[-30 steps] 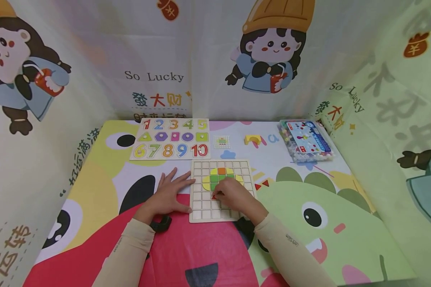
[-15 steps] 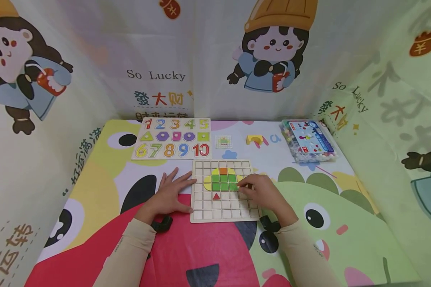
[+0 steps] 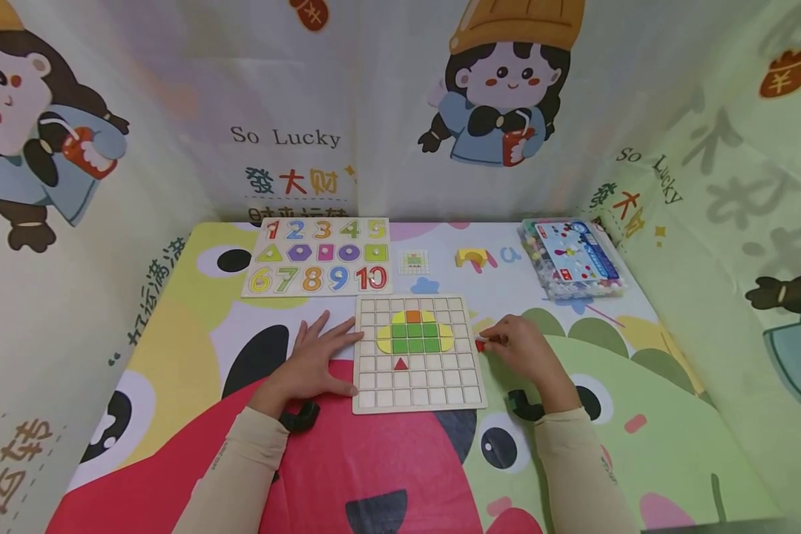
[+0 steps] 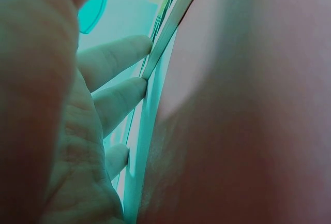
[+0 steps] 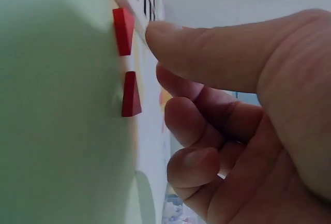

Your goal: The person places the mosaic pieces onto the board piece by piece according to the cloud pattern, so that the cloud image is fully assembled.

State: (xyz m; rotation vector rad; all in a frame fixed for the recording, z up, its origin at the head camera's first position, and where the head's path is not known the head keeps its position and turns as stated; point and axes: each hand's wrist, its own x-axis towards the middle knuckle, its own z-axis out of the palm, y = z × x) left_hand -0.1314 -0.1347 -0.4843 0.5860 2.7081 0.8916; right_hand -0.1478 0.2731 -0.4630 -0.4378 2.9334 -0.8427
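On the cartoon tabletop lies a square wooden grid board (image 3: 420, 398). It bears a block of green squares (image 3: 415, 338), yellow curved pieces around them, an orange square (image 3: 413, 317) and one red triangle (image 3: 400, 364) below. My left hand (image 3: 312, 362) is spread flat, its fingertips and thumb at the board's left edge. Right of the board, my right hand (image 3: 526, 354) hovers over two loose red triangles. The right wrist view shows an upper red triangle (image 5: 123, 32) and a lower red triangle (image 5: 131, 94) just beyond my thumb and bent fingers, which hold nothing.
Behind the board stand a number puzzle (image 3: 317, 258), a small pattern card (image 3: 414, 262) and a yellow arch block (image 3: 471, 257). A clear box of beads (image 3: 570, 259) is at the back right. Printed cloth hangs around the table.
My right hand has left the red triangle on the grid board and moved right, past the board's edge, to the two loose red triangles. My left hand stays at the board's edge.
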